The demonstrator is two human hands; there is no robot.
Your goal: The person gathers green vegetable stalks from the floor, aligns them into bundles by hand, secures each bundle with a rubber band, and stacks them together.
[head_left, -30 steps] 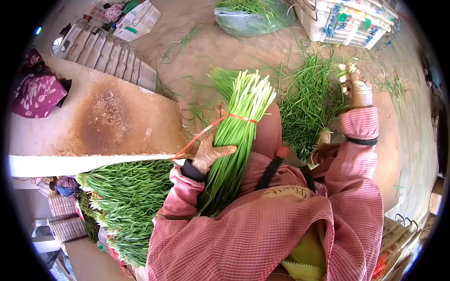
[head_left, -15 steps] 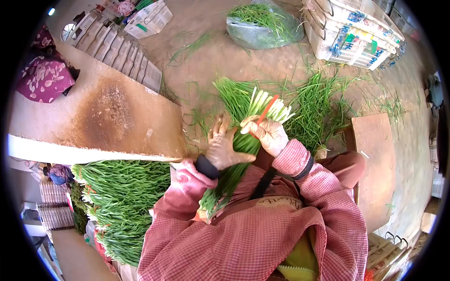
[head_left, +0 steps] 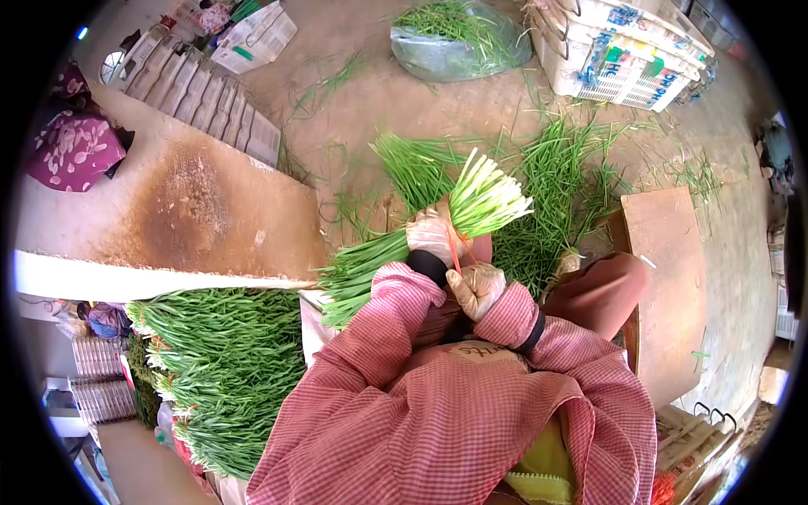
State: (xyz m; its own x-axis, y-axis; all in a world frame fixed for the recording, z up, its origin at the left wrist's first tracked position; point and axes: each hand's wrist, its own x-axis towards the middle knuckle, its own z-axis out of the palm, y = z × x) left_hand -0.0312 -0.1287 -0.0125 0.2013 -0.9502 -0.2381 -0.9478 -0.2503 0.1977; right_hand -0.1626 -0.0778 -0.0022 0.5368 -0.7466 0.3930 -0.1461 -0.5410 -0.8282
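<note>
My left hand (head_left: pixel 433 234), in a thin translucent glove, is wrapped round a bunch of garlic chives (head_left: pixel 488 200). The pale cut stems point up and right; the green leaves hang down to the left. A red tie band (head_left: pixel 457 246) runs round the bunch just below the pale ends. My right hand (head_left: pixel 477 290), gloved too, is closed, with the band's lower end pinched at its fingers. Past my left hand lie more loose chives (head_left: pixel 412 168), and a looser heap of green leaves (head_left: pixel 555 198) is on the floor to the right.
At my left, tied chive bunches (head_left: pixel 227 379) are stacked below a stained board (head_left: pixel 194 210). A brown board (head_left: pixel 665 286) stands at my right. Ahead are a plastic bag of chive scraps (head_left: pixel 459 46), white crates (head_left: pixel 619 59) and stacked crates (head_left: pixel 198 88). A person's patterned sleeve (head_left: pixel 80 143) shows at far left.
My left hand has gone from open to wrapped round the bunch. The bunch's leaves have swung left. My right hand has moved down from the stems, drawing the red band's end toward me.
</note>
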